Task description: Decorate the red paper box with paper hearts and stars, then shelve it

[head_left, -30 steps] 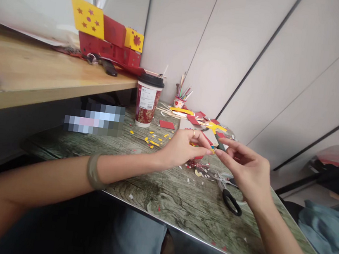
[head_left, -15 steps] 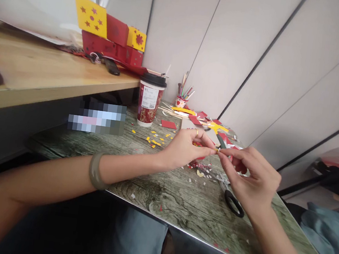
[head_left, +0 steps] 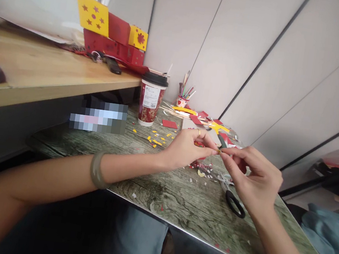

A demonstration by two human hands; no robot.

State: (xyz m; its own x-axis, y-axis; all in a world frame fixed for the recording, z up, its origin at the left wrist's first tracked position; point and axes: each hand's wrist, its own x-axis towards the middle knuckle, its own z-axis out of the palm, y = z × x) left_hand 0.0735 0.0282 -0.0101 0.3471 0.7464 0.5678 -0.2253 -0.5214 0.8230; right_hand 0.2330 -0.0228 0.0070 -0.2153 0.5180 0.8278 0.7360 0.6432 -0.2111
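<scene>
Above the wood-grain table (head_left: 161,192), my left hand (head_left: 185,148) and my right hand (head_left: 252,175) meet fingertip to fingertip. Both are closed in a pinch on a tiny yellowish piece (head_left: 219,151), mostly covered by the fingers; its kind cannot be made out. A pair of scissors (head_left: 234,204) with black handles lies under my right hand, its blades partly hidden. Small white, red and yellow paper scraps (head_left: 201,173) are scattered below my fingers. Yellow cut-outs (head_left: 155,141) lie beyond my left wrist.
A lidded paper cup (head_left: 151,99) stands left of centre. Behind are a pen holder (head_left: 182,101), wooden sticks and red card pieces (head_left: 170,123). Red and yellow boxes (head_left: 117,32) sit on a raised wooden shelf (head_left: 48,73). The table's front edge runs below my forearms.
Both hands keep their pinch at nearly the same place. The small piece between the fingertips looks slightly turned and darker. The whole view has shifted slightly.
</scene>
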